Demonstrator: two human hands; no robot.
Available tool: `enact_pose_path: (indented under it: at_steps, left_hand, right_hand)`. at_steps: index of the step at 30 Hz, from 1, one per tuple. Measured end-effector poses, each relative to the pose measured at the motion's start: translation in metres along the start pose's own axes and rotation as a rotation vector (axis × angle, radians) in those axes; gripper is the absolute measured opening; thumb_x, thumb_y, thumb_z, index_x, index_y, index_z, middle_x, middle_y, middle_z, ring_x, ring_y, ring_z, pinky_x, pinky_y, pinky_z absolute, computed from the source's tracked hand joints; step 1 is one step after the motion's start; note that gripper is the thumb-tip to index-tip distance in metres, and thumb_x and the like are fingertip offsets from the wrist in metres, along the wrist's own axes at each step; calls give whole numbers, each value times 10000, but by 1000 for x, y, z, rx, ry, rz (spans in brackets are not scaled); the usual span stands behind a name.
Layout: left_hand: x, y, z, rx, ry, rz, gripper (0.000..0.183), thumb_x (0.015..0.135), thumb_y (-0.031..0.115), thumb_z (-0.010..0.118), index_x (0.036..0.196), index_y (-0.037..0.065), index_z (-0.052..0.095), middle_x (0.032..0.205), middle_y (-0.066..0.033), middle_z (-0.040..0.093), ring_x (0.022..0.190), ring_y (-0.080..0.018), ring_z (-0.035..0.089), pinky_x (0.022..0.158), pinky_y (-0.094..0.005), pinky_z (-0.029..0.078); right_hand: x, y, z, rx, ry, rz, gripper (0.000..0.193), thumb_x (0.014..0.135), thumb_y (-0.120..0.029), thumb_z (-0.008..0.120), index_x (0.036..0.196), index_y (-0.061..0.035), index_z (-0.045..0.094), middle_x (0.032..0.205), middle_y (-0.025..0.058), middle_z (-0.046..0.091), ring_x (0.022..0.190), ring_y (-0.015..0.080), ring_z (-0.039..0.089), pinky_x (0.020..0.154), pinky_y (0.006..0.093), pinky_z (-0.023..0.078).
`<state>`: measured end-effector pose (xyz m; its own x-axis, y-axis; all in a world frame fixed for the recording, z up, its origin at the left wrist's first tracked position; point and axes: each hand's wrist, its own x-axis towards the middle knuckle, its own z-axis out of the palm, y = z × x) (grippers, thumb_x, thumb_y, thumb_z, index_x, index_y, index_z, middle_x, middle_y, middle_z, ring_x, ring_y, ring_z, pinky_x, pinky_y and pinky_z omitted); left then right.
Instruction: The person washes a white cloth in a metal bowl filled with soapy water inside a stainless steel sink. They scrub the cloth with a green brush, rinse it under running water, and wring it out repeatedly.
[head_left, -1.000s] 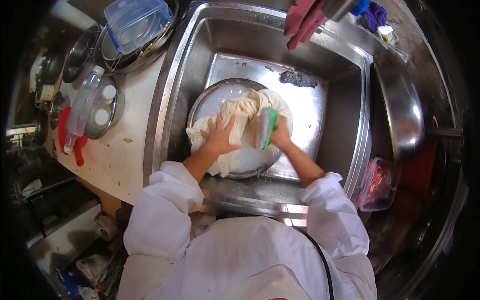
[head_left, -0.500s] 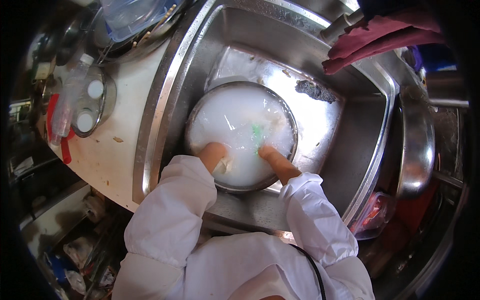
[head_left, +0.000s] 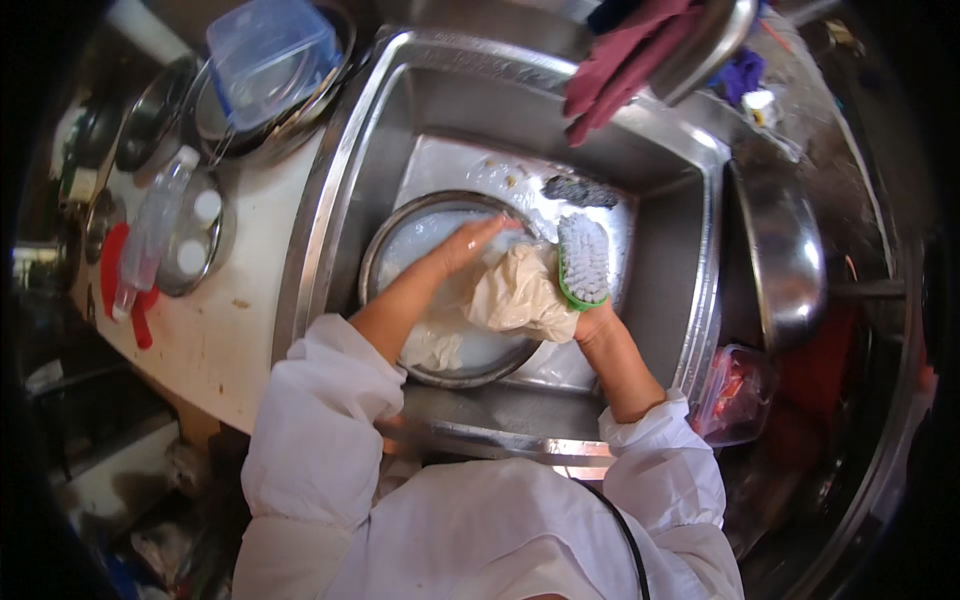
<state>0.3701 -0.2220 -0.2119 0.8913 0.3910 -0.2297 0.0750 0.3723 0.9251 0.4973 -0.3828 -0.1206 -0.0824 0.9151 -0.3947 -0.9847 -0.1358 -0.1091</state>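
Observation:
A round metal basin of milky water stands in the steel sink. A cream cloth hangs out of the water at the basin's right side. My left hand lies flat on the cloth's upper edge, fingers apart, over the water. My right hand grips a scrub brush with a green body and pale bristles facing up, and the cloth's right end is bunched against that hand. Both white sleeves are pushed up the forearms.
A dark scouring pad lies at the sink's back. Left counter holds a plastic bottle, stacked metal bowls with a blue plastic box, and a red utensil. A steel bowl and red-filled container sit right. Maroon cloth hangs above.
Both hands were sunk in the milky water half a second ago. Now the cloth and brush are lifted out, the right hand holding the brush bristles-up.

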Motion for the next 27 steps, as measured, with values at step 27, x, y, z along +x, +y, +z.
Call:
enact_pose_path:
  at_steps: [27]
  left_hand:
    - [-88,-13,-13,-373,84,-797,511,798,339,585,1161,-6,485,1060,-126,576,965,-238,564,836,-372,455]
  right_hand:
    - [-51,-305,185,-717,651,-1000,262,797,-237,486,891,7,496,851,131,515,811,264,521,701,449,448]
